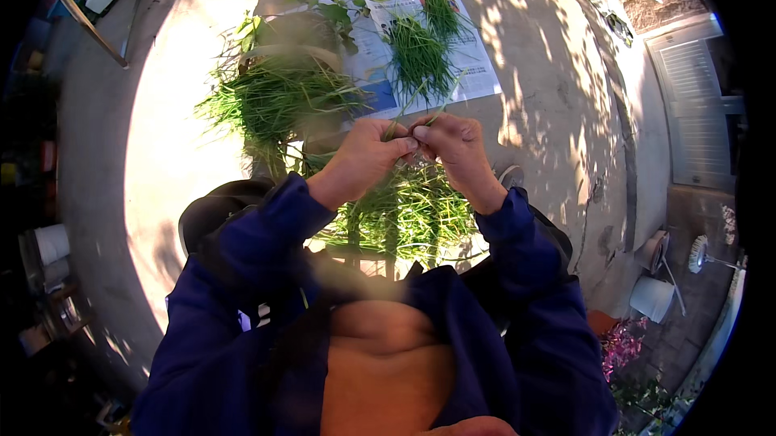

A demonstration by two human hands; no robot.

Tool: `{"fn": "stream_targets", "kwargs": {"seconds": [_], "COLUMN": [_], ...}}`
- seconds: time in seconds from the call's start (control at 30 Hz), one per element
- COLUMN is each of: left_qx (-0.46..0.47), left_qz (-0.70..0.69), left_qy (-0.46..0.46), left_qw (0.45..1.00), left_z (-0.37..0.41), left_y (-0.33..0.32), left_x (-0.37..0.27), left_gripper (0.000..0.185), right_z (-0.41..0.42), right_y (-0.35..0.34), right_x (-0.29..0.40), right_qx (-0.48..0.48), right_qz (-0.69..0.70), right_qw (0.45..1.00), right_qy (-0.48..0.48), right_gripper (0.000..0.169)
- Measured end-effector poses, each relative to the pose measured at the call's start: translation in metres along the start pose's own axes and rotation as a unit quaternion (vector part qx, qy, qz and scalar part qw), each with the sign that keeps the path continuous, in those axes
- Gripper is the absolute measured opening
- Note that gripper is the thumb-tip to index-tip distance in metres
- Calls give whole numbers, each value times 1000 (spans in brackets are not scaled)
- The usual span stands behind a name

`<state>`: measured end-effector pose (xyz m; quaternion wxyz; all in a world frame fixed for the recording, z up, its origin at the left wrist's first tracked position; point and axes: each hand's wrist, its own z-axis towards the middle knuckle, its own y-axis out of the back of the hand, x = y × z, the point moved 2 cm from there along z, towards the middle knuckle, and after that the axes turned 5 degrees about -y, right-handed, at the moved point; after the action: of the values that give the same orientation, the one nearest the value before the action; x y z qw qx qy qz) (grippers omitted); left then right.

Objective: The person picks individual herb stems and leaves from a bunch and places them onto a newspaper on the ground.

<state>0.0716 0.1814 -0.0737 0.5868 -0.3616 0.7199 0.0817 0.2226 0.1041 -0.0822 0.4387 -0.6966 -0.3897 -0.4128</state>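
My left hand [379,148] and my right hand [450,144] meet fingertip to fingertip in front of me. Each pinches thin green blades [438,110], which look like garlic chives and point away from me. Beyond the fingers, sorted bunches of green blades [418,51] lie on a spread newspaper [476,75]. To the left of the newspaper a large loose heap of the same greens [279,90] rests on what seems to be a basket with a curved handle [297,54]. More loose blades [412,212] lie below my wrists, between my legs.
Broad leaves [336,12] stand at the newspaper's far left corner. A metal frame [91,24] is at the upper left. My shoe [512,176] shows by my right wrist. Along the right side are a louvred door [694,109], a white bucket [652,298], a brush [698,254] and pink flowers [621,346].
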Motion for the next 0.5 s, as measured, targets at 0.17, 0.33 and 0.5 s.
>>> {"fn": "stream_targets", "kwargs": {"seconds": [0.17,0.33,0.5], "left_qx": [3,-22,-166], "left_qz": [23,18,-121], "left_qy": [7,-1,24], "left_qw": [1000,1000,978], "left_z": [4,7,13], "left_y": [8,11,10], "left_x": [3,5,11], "left_gripper": [13,15,19], "right_z": [12,7,2], "right_y": [55,110,116], "right_x": [36,72,69], "right_qx": [-150,-221,-227], "right_qz": [68,141,138], "right_qw": [984,955,952], "right_qy": [73,138,152], "right_gripper": [10,12,13]}}
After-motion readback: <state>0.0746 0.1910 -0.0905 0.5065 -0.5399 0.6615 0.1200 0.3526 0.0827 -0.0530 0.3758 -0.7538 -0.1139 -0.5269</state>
